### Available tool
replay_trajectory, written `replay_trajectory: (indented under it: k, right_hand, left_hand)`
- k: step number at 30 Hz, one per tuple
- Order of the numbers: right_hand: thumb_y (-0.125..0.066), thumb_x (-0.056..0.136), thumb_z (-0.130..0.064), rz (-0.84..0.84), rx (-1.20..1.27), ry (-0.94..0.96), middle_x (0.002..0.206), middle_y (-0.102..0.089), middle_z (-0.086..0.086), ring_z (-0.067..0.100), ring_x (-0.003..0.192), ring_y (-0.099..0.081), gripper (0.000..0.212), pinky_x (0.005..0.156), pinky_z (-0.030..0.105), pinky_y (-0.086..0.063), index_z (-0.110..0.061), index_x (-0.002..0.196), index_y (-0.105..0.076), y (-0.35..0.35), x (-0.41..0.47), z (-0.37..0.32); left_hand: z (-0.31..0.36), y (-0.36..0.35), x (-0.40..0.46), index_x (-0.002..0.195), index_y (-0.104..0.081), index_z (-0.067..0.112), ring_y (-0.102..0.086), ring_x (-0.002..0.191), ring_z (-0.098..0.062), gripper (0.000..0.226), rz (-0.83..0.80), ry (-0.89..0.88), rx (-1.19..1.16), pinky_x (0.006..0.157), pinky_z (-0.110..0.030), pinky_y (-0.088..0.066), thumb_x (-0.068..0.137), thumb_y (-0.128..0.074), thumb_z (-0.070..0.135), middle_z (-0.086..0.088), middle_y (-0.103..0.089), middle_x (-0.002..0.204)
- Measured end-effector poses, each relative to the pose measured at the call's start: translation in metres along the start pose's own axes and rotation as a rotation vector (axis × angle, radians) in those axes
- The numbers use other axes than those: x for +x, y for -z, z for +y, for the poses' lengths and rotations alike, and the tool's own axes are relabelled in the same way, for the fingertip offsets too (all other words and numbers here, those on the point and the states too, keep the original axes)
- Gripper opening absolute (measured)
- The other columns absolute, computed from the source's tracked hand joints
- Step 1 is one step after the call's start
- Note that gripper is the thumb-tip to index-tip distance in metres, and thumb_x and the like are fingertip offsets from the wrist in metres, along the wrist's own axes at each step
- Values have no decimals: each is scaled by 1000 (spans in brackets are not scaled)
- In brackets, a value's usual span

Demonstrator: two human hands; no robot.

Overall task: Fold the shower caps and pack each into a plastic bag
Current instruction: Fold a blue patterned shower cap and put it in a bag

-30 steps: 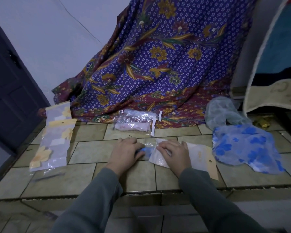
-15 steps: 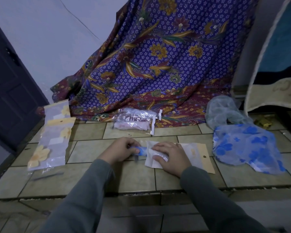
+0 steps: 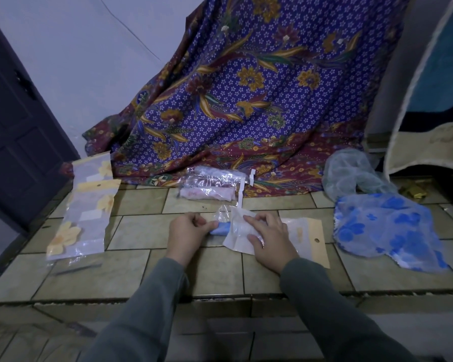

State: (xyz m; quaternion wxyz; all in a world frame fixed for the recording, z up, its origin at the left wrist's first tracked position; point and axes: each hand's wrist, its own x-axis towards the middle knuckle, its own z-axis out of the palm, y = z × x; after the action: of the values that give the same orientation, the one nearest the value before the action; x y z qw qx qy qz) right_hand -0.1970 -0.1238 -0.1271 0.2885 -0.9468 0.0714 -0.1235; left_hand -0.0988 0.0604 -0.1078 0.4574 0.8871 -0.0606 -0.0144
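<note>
A folded blue shower cap lies on the tiled floor, half inside a clear plastic bag with a tan header. My left hand pinches the bag's open flap and the cap's left end. My right hand lies on the bag, fingers curled over its crumpled mouth. An unfolded blue flowered shower cap lies at the right, with a pale clear one behind it. Two packed bags lie behind my hands.
Empty bags with yellow flowers lie at the left. A purple patterned cloth hangs behind. A dark door stands at the left. The tiled ledge drops off just in front of my arms.
My left hand has drawn back a little to the left, and the bag's clear flap now stands up between my hands. The right hand stays on the bag.
</note>
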Motion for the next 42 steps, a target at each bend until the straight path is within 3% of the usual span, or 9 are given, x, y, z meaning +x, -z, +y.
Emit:
replay_trajectory:
  k: [6, 12, 14, 16, 20, 24, 32, 37, 42]
  right_hand:
    - [-53, 92, -39, -22, -97, 7, 126, -43, -10, 11, 122, -31, 43, 98, 30, -19, -39, 134, -47, -1, 3, 1]
    - [-53, 91, -40, -47, -151, 31, 128, -43, -13, 11, 123, -32, 43, 96, 30, -15, -42, 134, -46, 0, 6, -6]
    - [-53, 92, -40, -55, -125, 36, 131, -43, -10, 12, 125, -32, 45, 101, 31, -17, -37, 136, -45, 2, 7, -7]
    - [-54, 92, -39, -37, -81, 12, 134, -42, -6, 14, 126, -33, 49, 104, 30, -18, -30, 139, -44, 5, 7, -7]
    - [-53, 91, -40, 6, -184, -46, 135, -45, -5, 15, 126, -35, 49, 106, 31, -20, -28, 138, -45, 10, 6, 1]
    - [-52, 92, -39, 65, -183, -74, 129, -50, -5, 16, 121, -39, 42, 99, 30, -22, -29, 133, -50, 8, 6, 2]
    - [-59, 91, -30, 315, -34, -97, 121, -55, 2, 22, 117, -45, 36, 99, 36, -26, -20, 126, -59, 11, 37, -7]
    - [-53, 93, -30, 257, -122, -70, 128, -51, 2, 22, 122, -40, 39, 104, 39, -21, -21, 132, -53, 17, 97, -18]
    - [-46, 97, -18, 65, -301, -51, 138, -40, 3, 23, 129, -32, 41, 111, 53, -10, -23, 138, -43, 9, 136, -23]
  left_hand:
    - [17, -13, -6, 87, -53, 23, -66, 79, -23, 27, -195, -39, -317, 78, -39, -49, 96, -44, 47, 2, -71, 76]
    - [19, -23, -9, 81, -50, 33, -46, 64, -15, 43, -486, 19, -472, 69, -33, -35, 87, -31, 71, 6, -54, 66]
    - [15, -23, -7, 81, -51, 29, -47, 70, -17, 44, -428, 18, -450, 71, -32, -37, 88, -34, 69, -1, -55, 72]
    - [12, -21, -9, 84, -55, 23, -53, 73, -12, 33, -249, -70, -369, 73, -29, -40, 99, -36, 45, 5, -60, 77]
    - [-8, -16, -3, 101, -64, 14, -57, 102, -22, 27, 78, -221, 23, 89, -30, -40, 93, -41, 24, -4, -65, 106]
    - [-20, -19, -2, 124, -60, 16, -45, 123, -25, 37, 61, -252, 449, 100, -38, -31, 89, -50, 19, -3, -53, 135]
    - [-17, -22, -7, 127, -57, 22, -39, 127, -20, 38, 82, -243, 565, 98, -37, -29, 91, -46, 27, 3, -48, 142]
    - [-14, -23, -5, 126, -58, 22, -43, 124, -20, 38, 89, -241, 601, 96, -37, -32, 90, -47, 29, 2, -50, 139]
    - [-15, -24, 0, 108, -62, 20, -53, 103, -25, 35, 103, -266, 628, 84, -39, -36, 80, -44, 31, 0, -58, 119]
